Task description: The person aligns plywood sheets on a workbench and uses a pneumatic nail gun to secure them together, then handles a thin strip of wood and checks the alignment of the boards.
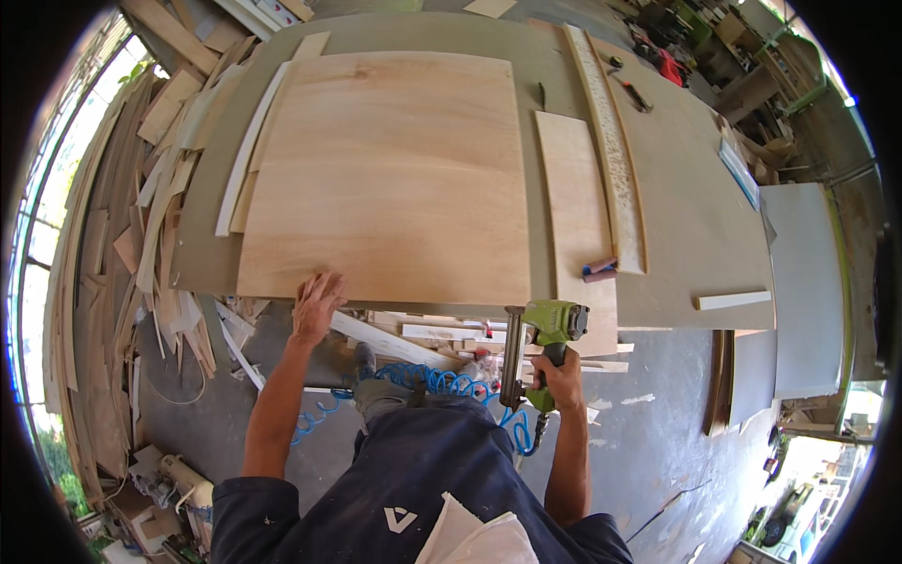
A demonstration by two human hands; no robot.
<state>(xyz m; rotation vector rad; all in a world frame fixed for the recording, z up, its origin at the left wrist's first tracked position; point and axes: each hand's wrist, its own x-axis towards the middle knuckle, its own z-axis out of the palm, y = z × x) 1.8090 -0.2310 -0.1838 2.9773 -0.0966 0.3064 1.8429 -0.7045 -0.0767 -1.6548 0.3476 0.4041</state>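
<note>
A large, nearly square plywood panel (395,179) lies flat on the workbench (695,216), its near edge toward me. My left hand (319,299) rests on the panel's near left edge, fingers stretched out over the wood. Wrapped round the handle of a green pneumatic nail gun (554,322) is my right hand (561,376). The gun is just off the panel's near right corner, its long dark magazine to the left of the grip. From its base a blue coiled air hose (451,381) runs leftward in front of my body.
Right of the panel lie a narrow plywood strip (575,207) and a long shallow trough-like piece (611,150). A white stick (733,300) sits near the bench's right edge. Offcuts (122,244) are piled at the left; boards (442,331) lie below the near edge.
</note>
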